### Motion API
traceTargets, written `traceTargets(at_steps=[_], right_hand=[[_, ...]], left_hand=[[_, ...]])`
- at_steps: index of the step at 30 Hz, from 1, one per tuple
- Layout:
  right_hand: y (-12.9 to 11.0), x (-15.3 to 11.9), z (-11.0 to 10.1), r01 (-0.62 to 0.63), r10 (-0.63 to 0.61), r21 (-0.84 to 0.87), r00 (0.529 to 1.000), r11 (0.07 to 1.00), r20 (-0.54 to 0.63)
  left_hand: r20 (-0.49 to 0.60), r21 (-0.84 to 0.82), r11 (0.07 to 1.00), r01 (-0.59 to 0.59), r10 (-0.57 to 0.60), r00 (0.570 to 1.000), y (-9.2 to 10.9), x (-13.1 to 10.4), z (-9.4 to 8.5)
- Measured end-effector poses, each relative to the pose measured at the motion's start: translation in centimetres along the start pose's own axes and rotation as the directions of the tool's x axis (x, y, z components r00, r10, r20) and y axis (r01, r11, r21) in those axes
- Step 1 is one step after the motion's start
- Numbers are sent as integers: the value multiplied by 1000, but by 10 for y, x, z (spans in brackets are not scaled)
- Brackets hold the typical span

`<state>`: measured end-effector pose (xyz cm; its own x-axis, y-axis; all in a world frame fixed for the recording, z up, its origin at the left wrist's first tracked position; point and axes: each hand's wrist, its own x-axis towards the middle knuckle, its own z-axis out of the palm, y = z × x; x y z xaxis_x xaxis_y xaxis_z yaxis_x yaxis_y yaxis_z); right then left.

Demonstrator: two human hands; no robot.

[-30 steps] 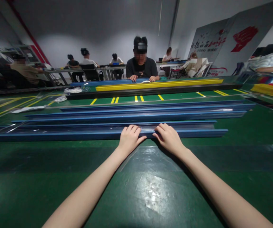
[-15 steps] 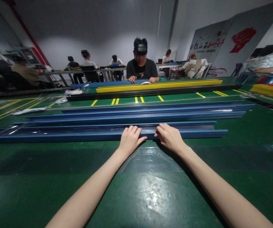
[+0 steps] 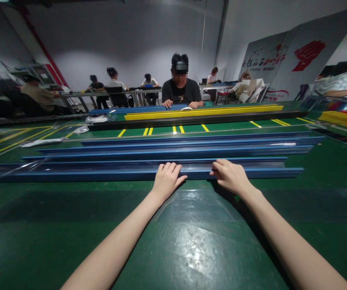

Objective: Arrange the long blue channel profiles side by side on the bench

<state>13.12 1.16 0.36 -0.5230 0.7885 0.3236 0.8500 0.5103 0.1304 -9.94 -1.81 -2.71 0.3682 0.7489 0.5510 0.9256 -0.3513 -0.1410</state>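
Across the table in front of me lies a long blue channel strip (image 3: 131, 176), with raised edges and a shiny trough. My left hand (image 3: 168, 179) rests over its near edge, fingers laid together into the trough and thumb stretched out to the side. Farther right, my right hand (image 3: 230, 176) is closed on the same strip with curled fingers; what lies under the fingertips is partly hidden. Just beyond, more blue channel strips (image 3: 191, 151) lie roughly parallel to this one.
A clear plastic sheet (image 3: 71, 205) lies on the green tabletop (image 3: 149, 257) nearer me. Farther off are a black strip (image 3: 173, 120) and a yellow strip (image 3: 203, 112), with a person (image 3: 181, 90) seated behind them. A phone-like dark slab (image 3: 339, 136) lies at right.
The nearest blue channel strip has slid to the right, and my right hand has moved right with it. My left hand stays in nearly the same place.
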Motion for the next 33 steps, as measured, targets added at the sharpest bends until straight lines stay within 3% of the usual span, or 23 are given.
traceTargets(at_steps=[10,22,33], right_hand=[[24,-12,2,-65,65,-60,998,996,-16],[-14,4,23,60,-56,29,988,998,-141],[-7,6,7,18,-19,-32,1000,999,-23]], left_hand=[[-1,50,995,87,-87,996,0,-1,2],[15,53,994,100,-101,995,1,1,3],[-1,11,998,58,-58,998,0,0,1]])
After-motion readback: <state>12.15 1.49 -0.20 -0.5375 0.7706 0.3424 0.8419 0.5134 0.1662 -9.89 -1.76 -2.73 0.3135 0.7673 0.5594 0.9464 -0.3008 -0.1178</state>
